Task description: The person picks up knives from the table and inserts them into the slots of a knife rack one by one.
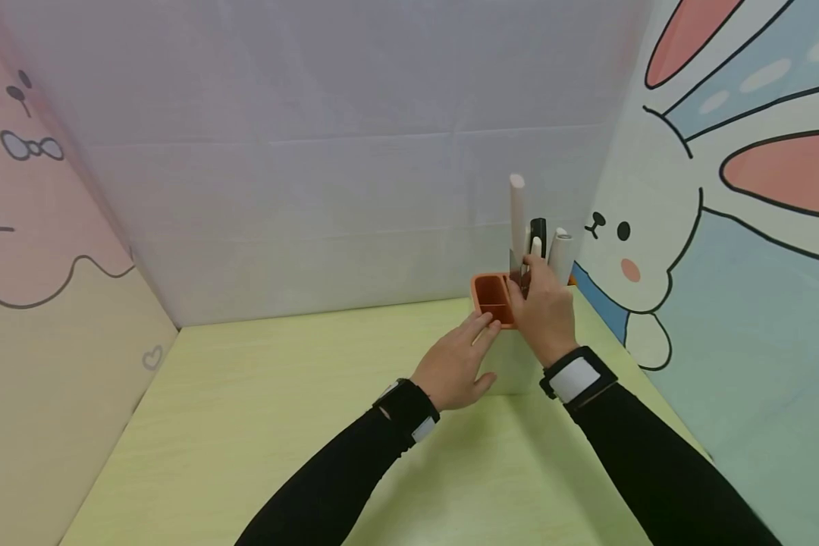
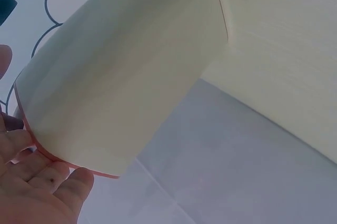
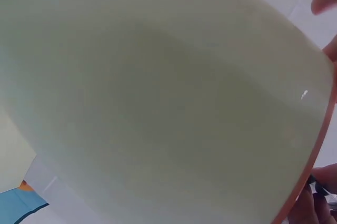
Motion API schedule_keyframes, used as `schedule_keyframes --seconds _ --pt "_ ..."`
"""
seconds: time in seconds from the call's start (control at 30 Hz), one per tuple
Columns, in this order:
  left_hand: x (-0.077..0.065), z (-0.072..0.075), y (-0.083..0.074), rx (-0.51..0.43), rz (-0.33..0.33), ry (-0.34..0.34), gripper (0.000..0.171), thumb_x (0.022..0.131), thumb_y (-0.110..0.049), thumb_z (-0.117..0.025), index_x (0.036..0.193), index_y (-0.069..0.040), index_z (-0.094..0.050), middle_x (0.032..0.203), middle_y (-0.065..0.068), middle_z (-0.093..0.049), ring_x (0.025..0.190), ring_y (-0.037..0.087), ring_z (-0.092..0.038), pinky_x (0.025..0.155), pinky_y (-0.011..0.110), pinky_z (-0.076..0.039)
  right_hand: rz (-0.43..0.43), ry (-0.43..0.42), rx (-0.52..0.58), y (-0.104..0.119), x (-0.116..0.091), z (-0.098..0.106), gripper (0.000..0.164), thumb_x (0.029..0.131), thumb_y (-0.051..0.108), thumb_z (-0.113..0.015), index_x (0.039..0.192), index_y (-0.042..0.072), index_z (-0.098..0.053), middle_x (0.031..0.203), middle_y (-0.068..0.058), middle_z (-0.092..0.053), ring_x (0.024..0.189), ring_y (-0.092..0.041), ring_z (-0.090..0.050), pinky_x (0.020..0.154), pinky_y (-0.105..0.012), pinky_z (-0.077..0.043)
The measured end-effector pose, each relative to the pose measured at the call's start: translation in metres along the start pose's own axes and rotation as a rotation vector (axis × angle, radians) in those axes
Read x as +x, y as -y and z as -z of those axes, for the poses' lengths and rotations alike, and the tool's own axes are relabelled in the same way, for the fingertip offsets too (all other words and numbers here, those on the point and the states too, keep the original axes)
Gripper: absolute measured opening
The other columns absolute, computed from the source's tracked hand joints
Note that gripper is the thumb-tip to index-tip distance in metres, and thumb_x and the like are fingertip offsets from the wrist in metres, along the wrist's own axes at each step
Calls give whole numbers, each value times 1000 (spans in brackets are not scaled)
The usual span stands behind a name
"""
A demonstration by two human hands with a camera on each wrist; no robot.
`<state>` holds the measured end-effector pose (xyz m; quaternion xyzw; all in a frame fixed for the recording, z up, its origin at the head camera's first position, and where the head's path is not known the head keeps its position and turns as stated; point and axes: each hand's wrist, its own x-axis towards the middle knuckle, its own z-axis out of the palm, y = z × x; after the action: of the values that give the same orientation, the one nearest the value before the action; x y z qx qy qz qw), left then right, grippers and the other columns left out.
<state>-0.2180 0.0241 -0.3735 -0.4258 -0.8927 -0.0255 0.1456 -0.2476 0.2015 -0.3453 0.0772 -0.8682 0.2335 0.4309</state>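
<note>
A pale green knife holder (image 1: pixel 508 368) with an orange compartment insert (image 1: pixel 490 292) stands at the back right of the table. My left hand (image 1: pixel 455 368) rests its extended fingers on the holder's near left rim, thumb apart; the left wrist view shows those fingers (image 2: pixel 50 176) along the orange edge. Over the right compartments, my right hand (image 1: pixel 546 311) pinches a dark, shiny tool (image 3: pixel 319 187), mostly hidden by the fingers. Just left of it rises a knife (image 1: pixel 516 201) with a pale handle, part of its blade showing. Black (image 1: pixel 538 227) and white handles (image 1: pixel 561 250) stand behind the hand.
The light yellow-green table (image 1: pixel 280 394) meets a whitish back sheet (image 1: pixel 314 189) close behind the holder. A rabbit-printed side panel (image 1: pixel 744 341) stands near the holder's right side. Another printed panel (image 1: pixel 48 364) borders the table's left.
</note>
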Motion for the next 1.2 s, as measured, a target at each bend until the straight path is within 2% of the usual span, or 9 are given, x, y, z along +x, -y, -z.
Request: schedule_keyframes --seconds 0.27,0.4,0.5,0.6,0.73,0.87,1.2 --pt "0 0 1 12 -11 -7 79 90 -44 -63 150 -4 -30 153 13 -31 142 27 -26 114 31 -24 9 25 -3 0 -8 1 49 86 9 -73 126 -4 -47 95 -23 -64 71 -34 -68 58 -45 -57" --pt "-1 -1 1 16 -12 -9 80 90 -44 -64 150 -4 -30 153 13 -31 142 27 -26 114 31 -24 22 34 -7 0 -12 1 63 84 7 -74 137 -1 -39 103 -25 -63 76 -36 -68 61 -46 -57" --pt "0 -1 2 12 -9 -9 80 89 -43 -64 150 -4 -31 153 13 -31 142 28 -26 114 31 -23 69 32 -29 -2 -15 -1 79 83 4 -74 147 4 -29 114 -26 -58 79 -38 -68 62 -46 -57" --pt "-1 0 2 2 1 -3 80 89 -43 -65 149 -4 -31 153 13 -31 142 28 -26 114 32 -23 141 22 -56 -3 -18 -2 86 82 1 -75 151 11 -24 125 -26 -51 73 -37 -66 60 -43 -57" --pt "-1 0 3 -7 9 5 79 89 -43 -65 149 -4 -31 153 12 -30 143 27 -26 114 32 -24 211 2 -82 -3 -20 -3 72 84 3 -72 146 13 -36 127 -24 -48 69 -35 -65 56 -42 -56" --pt "-1 -1 3 -8 9 2 80 89 -43 -65 149 -4 -31 153 13 -31 142 28 -26 114 33 -25 232 6 -114 -4 -22 -4 55 87 8 -72 136 11 -49 120 -22 -51 77 -35 -67 57 -44 -57" --pt "-2 -3 5 0 2 -10 80 89 -43 -65 150 -4 -31 154 13 -30 143 27 -25 114 32 -23 236 24 -110 -5 -28 -3 47 83 10 -75 127 7 -58 109 -20 -58 85 -33 -66 61 -45 -58"
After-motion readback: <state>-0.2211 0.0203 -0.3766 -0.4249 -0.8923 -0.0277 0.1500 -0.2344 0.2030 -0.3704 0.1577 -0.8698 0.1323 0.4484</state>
